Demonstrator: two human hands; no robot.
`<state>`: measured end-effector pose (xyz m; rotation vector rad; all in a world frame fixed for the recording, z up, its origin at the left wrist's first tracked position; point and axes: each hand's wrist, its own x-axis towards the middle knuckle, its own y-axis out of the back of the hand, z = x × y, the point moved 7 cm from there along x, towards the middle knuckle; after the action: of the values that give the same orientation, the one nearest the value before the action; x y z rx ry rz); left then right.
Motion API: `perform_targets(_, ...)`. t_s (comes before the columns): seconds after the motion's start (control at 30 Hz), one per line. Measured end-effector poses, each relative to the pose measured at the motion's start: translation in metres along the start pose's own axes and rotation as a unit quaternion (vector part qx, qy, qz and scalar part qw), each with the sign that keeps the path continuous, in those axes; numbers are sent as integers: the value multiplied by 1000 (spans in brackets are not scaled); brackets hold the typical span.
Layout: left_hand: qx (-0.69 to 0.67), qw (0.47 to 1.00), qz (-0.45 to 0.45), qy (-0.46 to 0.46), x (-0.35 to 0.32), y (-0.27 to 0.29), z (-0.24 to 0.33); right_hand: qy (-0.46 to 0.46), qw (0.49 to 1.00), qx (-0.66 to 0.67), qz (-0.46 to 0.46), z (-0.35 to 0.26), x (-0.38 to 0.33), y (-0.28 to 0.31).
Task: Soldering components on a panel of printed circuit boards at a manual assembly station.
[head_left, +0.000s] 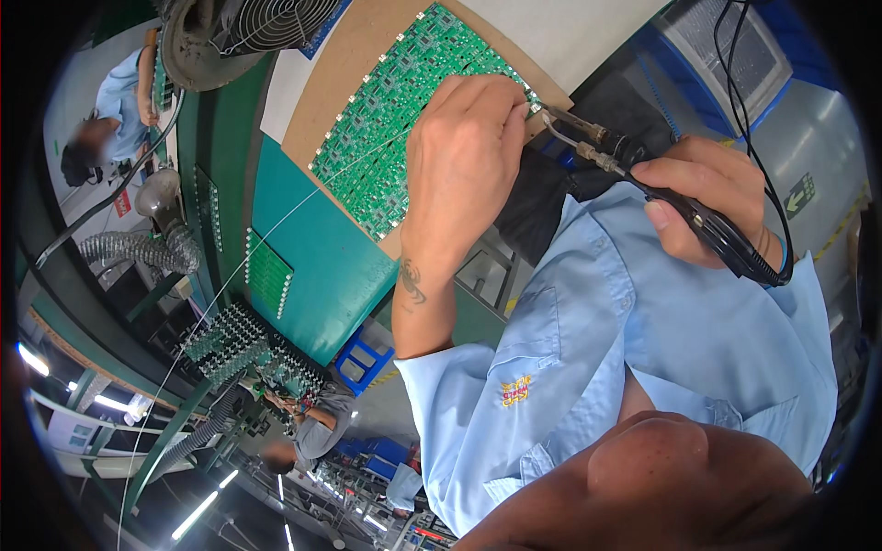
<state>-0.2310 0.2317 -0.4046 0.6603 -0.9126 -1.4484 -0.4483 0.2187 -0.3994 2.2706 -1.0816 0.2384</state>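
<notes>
A green circuit board (pixel 400 110), crowded with small components, lies in the upper middle of the frame, set aslant. The left hand (pixel 466 161) covers part of its right side, its thumb and fingertips pinched together by the board's right corner. A thin pale wire (pixel 276 225) climbs from the lower left of the frame, crosses the board and meets this hand; the grip seems closed on it, though the pinch itself is hidden. Just right of those fingertips are the metal ends of a black-handled soldering tool (pixel 712 230), which has two slim shafts; whether a tip touches the board cannot be told. The right hand (pixel 709 197), right of centre, has its grip wrapped around the handle, and a black cable (pixel 776 197) loops up beside it to the upper right.

Under the board is a brown panel (pixel 303 129), which rests on a bench (pixel 335 275) with a teal surface. A smaller green board (pixel 268 274) lies on that surface, left of centre, and many more boards (pixel 243 344) stand crowded together below it. A metal hood and a round grille (pixel 276 20) fill the top left. Further out are a ribbed silver hose (pixel 138 250) at left, a blue-shirted co-worker (pixel 121 96) at upper left, another person (pixel 322 430) at lower centre-left, and a blue bin (pixel 721 60) at upper right.
</notes>
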Motion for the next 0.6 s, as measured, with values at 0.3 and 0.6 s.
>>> perform_targets(0.3,-15,1000,18,-6,-2,-2,-3,2,1000,1,21,-3,1,4)
perform_targets(0.6,-15,999,51,-5,-9,17,-12,-5,999,15,40,-8,-1,6)
